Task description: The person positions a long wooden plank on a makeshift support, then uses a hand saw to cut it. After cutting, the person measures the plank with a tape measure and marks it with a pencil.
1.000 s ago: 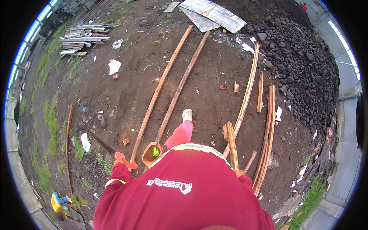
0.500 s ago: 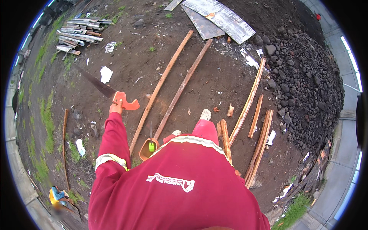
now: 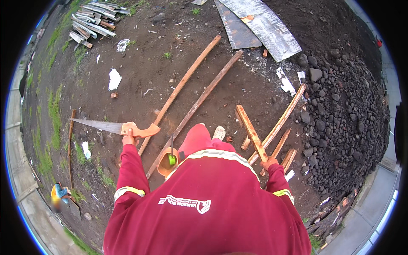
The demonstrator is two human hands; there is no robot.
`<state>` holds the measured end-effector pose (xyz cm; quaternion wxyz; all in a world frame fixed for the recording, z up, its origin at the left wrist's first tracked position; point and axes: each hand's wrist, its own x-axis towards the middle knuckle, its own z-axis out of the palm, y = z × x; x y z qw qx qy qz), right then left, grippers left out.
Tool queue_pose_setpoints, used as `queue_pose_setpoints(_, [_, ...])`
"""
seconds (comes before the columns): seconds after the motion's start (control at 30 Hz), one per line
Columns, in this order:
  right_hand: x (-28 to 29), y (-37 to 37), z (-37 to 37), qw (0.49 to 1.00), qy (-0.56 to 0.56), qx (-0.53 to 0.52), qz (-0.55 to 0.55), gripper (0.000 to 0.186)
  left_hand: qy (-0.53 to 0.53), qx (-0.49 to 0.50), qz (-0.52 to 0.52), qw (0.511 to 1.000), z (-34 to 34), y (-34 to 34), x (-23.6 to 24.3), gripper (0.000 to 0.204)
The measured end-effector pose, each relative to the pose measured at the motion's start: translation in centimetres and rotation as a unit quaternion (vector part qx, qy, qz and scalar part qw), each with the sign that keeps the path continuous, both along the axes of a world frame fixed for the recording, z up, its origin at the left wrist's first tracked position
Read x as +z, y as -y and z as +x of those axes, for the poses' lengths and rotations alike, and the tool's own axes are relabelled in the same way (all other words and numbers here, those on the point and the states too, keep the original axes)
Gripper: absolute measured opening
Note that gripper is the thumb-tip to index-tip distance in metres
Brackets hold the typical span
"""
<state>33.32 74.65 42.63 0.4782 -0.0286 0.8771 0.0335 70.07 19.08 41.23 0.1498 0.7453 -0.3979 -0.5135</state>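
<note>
My left hand (image 3: 128, 139) grips the orange handle of a handsaw (image 3: 140, 131), whose toothed blade points out to the left over the dirt. At the right, my right hand (image 3: 270, 163) holds a short wooden beam (image 3: 250, 129) that slants up and away from me. An orange-tan tool pouch (image 3: 163, 165) hangs at my waist, with a green item (image 3: 172, 159) and a dark upright piece in it. Two long boards (image 3: 182, 89) lie ahead, and more lumber (image 3: 280, 119) lies to the right.
A heap of boards (image 3: 89, 25) lies upper left and metal sheets (image 3: 267, 27) at the top. Gravel (image 3: 340, 123) is piled at the right. White scraps (image 3: 114, 79) dot the dirt. Another person (image 3: 59, 193) in yellow and blue crouches at the lower left.
My left hand swung the saw forward and up, then back down, with the blade now lying nearly level. My right hand has come forward, raising the beam. My feet have shifted.
</note>
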Motion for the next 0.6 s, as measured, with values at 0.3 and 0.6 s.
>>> queue_pose_setpoints(0.3, [-0.2,7.4,-12.8,1.0,0.003,0.021,-0.017,0.056,-0.081,-0.006,0.054,0.995,-14.8,2.8,-1.8,0.027])
queue_pose_setpoints(0.6, [-5.0,10.4,-23.1,0.997,0.022,0.055,-0.057,0.052,0.004,0.046,0.081,0.996,-27.2,12.4,-9.6,0.028])
